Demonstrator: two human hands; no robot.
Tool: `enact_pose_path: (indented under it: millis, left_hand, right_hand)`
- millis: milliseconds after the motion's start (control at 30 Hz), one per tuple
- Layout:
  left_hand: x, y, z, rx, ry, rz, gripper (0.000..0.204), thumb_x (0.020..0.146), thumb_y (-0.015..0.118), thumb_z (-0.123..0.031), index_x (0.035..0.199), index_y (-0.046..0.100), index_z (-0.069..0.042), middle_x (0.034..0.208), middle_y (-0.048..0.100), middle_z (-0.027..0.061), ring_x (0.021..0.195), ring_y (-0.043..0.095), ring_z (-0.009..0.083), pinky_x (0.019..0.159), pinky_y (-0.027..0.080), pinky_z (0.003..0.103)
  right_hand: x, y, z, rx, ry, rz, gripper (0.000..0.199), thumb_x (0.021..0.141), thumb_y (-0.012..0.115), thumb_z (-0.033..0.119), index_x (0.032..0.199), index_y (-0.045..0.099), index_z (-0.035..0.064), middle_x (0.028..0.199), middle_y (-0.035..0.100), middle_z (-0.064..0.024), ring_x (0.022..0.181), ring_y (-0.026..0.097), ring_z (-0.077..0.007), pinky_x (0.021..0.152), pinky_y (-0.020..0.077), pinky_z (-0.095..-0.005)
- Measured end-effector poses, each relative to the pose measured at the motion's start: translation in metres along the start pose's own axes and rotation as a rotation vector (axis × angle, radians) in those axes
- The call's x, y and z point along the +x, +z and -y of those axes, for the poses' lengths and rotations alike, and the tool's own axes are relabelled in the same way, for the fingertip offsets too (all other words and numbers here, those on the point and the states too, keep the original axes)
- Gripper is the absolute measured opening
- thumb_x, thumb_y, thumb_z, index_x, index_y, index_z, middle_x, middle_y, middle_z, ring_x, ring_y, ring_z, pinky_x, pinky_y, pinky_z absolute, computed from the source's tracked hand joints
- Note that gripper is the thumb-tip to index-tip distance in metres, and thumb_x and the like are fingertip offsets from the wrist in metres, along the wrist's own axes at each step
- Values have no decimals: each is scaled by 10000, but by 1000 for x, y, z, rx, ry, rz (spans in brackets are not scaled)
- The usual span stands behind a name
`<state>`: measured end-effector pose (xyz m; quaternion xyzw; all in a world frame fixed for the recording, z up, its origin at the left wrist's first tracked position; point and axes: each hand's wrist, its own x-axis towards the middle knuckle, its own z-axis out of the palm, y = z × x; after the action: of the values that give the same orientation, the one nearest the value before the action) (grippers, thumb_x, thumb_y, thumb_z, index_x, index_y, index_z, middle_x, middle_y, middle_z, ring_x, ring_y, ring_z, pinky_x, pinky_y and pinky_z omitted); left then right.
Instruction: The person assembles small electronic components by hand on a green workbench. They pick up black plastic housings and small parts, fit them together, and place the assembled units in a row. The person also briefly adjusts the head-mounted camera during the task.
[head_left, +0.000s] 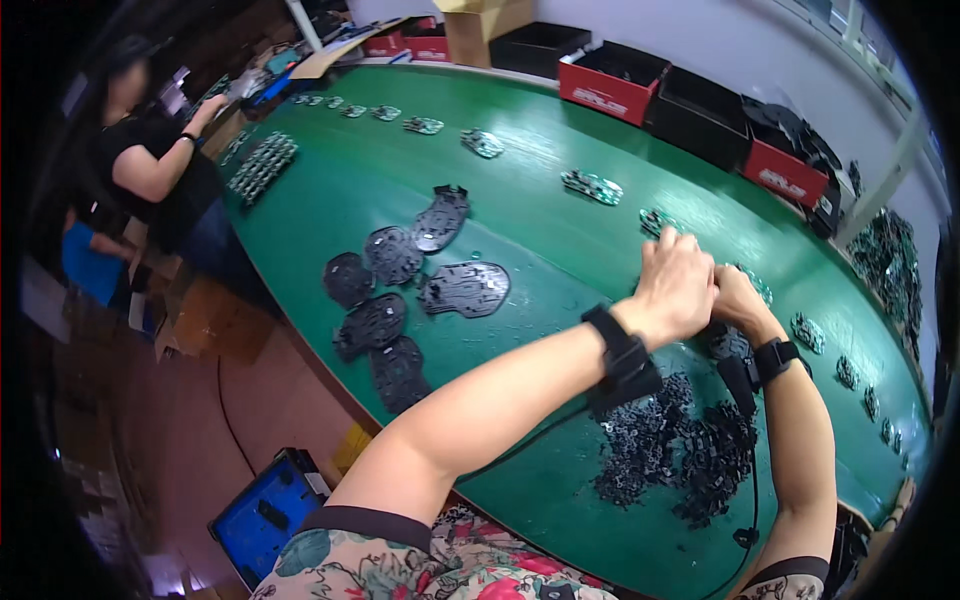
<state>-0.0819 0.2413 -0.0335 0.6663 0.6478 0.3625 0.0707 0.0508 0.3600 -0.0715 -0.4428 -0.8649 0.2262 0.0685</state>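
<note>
Left hand [675, 285] beside right hand [742, 300], fingers curled, grip can't be told, black shells [395, 255] at nine o'clock, dark bits [650, 450] heaped at six.

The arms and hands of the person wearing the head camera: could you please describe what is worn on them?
The left hand and right hand show no gloves. Each wrist has a black strap with a boxy black module and a thin dark cable. The short floral sleeves are pale with green leaves and dark, plain cuffs.
</note>
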Motion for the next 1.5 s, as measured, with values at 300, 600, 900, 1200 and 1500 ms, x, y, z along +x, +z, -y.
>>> enact_pose_path:
  millis: [300, 600, 900, 1200, 1500]
  left_hand:
    - [-119, -126, 66, 175, 12, -119, 205, 725, 734, -140, 883, 640, -49, 1024, 614, 137, 992, 553, 322, 904, 430, 412]
    - [-180, -152, 120, 366, -227, 40, 396, 695, 722, -9, 1077, 619, -28, 1233, 531, 165, 1159, 464, 340, 1001, 396, 405]
    - [-141, -124, 101, 262, -45, 72, 275, 690, 714, 10, 959, 672, -33, 1047, 619, 100, 1023, 527, 302, 900, 446, 386]
    - [-68, -82, 95, 245, -24, 93, 261, 704, 701, 7, 959, 675, -41, 1038, 620, 96, 1021, 532, 300, 918, 444, 385]
    - [-23, -49, 111, 230, -68, 184, 230, 724, 686, -5, 949, 689, -52, 1063, 620, 98, 1040, 527, 303, 944, 437, 379]
  right_hand:
    - [-33, -49, 8, -1, 10, -206, 144, 722, 660, 104, 782, 677, -25, 724, 658, -206, 708, 655, -284, 691, 515, -371]
    - [-103, -76, 64, 56, -94, 135, 153, 742, 684, 122, 842, 694, 6, 758, 676, -168, 720, 661, -266, 695, 516, -364]
    - [-112, -14, 60, 77, -191, 188, 113, 692, 667, 72, 792, 689, 24, 732, 663, -181, 723, 661, -335, 685, 521, -403]
    - [-103, -3, 50, 26, -196, 212, 74, 684, 657, 54, 748, 661, 17, 722, 653, -183, 738, 649, -355, 687, 516, -432]
    - [-109, 7, 46, -156, -389, 155, 100, 757, 652, 64, 769, 567, 13, 794, 578, -160, 831, 570, -350, 732, 474, -424]
